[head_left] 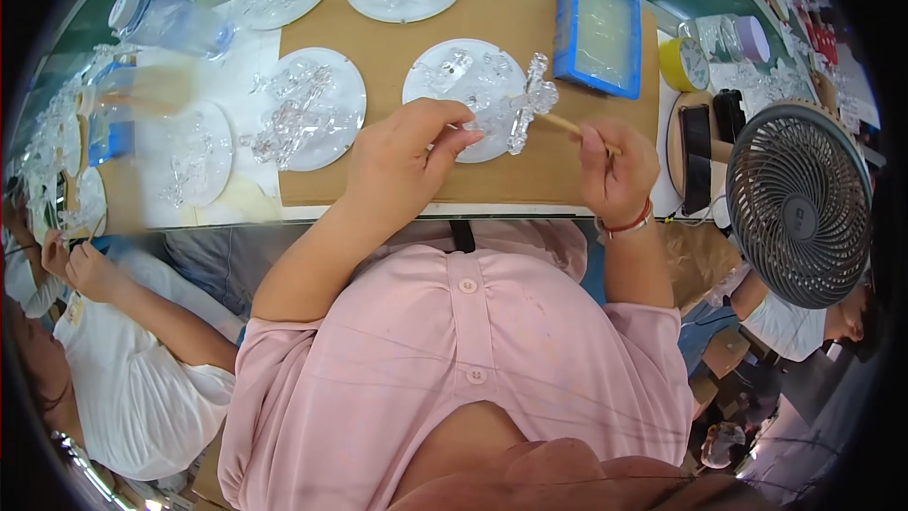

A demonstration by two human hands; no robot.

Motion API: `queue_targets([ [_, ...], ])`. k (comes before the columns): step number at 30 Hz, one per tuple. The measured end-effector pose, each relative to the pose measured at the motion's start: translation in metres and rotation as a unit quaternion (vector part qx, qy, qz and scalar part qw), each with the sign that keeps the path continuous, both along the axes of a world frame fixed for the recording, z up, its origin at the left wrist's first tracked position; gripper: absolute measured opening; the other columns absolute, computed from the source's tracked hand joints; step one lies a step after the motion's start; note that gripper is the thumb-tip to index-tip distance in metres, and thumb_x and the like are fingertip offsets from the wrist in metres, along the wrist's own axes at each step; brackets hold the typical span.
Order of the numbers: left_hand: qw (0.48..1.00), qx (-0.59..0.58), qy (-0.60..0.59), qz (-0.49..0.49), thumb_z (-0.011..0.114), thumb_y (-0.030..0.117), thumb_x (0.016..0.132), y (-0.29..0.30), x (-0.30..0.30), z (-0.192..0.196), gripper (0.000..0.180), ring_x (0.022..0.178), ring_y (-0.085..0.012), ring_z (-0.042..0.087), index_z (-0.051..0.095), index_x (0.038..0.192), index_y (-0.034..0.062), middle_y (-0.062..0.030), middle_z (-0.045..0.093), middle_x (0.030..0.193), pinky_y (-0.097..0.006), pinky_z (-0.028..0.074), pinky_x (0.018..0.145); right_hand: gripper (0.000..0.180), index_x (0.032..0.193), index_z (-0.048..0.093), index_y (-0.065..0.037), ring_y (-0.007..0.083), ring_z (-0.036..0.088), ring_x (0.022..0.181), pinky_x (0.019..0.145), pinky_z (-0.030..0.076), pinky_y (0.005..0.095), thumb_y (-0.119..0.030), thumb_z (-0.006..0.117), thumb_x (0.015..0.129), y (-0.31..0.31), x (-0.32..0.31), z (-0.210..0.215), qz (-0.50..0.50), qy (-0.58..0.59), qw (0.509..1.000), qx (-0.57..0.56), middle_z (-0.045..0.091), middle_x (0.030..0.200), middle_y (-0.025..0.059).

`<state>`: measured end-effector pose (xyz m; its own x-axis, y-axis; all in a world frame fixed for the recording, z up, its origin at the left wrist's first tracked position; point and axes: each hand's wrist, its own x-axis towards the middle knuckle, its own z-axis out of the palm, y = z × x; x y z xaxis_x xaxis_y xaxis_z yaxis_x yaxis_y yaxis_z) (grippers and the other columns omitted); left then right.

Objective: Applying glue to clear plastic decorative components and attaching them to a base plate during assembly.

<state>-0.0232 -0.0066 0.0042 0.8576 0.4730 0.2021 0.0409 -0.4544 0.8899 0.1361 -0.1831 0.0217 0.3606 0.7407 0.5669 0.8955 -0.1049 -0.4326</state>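
In front of me lies a round white plate point(424, 66) bearing several clear, glittering plastic pieces. Over its lower edge my left hand point(402, 151) is pinched closed, thumb against forefinger; anything between the tips is too small to make out. My right hand point(619, 175) grips a thin wooden stick point(565, 124), which slants up and left. Its far end meets a clear plastic ornament point(530, 104) at the plate's right side. Whether the ornament is fixed to the stick or only touched by it, I cannot tell.
Similar plates with clear pieces surround a brown board point(388, 180). Behind my right hand sits a blue-rimmed box point(567, 33); a black fan point(799, 203) stands farther right, near yellow tape point(683, 64). A clear bottle point(175, 24) lies back left. Another person point(142, 369) works at my left.
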Motion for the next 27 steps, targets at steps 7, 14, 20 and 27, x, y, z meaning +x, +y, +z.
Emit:
queue_targets([
  [7, 0.998, 0.005, -0.063, 0.019, 0.071, 0.013, 0.078, -0.001, 0.004, -0.001, 0.014, 0.064, -0.0197, 0.064, 0.063, 0.088, 0.0066, -0.0056, 0.065, 0.08, -0.029, 0.05, 0.053, 0.008, 0.086, 0.054, -0.002, 0.028, 0.061, 0.058, 0.053, 0.048, 0.0331, 0.002, 0.058, 0.081, -0.013, -0.035, -0.007, 0.027, 0.068, 0.997, 0.001, 0.063, 0.074, 0.013],
  [14, 0.999, 0.015, -0.037, 0.003, 0.071, 0.011, 0.079, 0.001, 0.004, -0.001, 0.015, 0.067, -0.0186, 0.064, 0.063, 0.09, 0.0049, -0.0073, 0.065, 0.081, -0.028, 0.05, 0.058, 0.008, 0.086, 0.054, 0.001, 0.0156, 0.058, 0.053, 0.051, 0.046, 0.0256, -0.005, 0.051, 0.091, -0.024, -0.034, -0.005, 0.03, 0.07, 0.997, -0.014, 0.064, 0.071, 0.0128],
  [20, 0.997, 0.033, -0.068, 0.014, 0.071, 0.013, 0.078, -0.002, 0.008, -0.003, 0.014, 0.061, -0.0204, 0.062, 0.063, 0.086, 0.0061, -0.0056, 0.065, 0.078, -0.03, 0.048, 0.052, 0.009, 0.089, 0.054, 0.002, 0.0111, 0.056, 0.056, 0.052, 0.045, 0.022, -0.004, 0.048, 0.093, -0.018, -0.013, -0.01, -0.069, 0.065, 0.995, 0.024, 0.064, 0.072, 0.0126],
  [27, 0.997, 0.048, -0.062, 0.013, 0.072, 0.014, 0.078, -0.004, 0.009, -0.003, 0.014, 0.059, -0.02, 0.061, 0.062, 0.085, 0.006, -0.0048, 0.065, 0.079, -0.03, 0.048, 0.051, 0.008, 0.091, 0.054, 0.003, 0.0115, 0.056, 0.055, 0.052, 0.045, 0.0222, -0.004, 0.05, 0.093, -0.027, -0.02, -0.013, -0.035, 0.058, 0.997, 0.031, 0.064, 0.072, 0.0128],
])
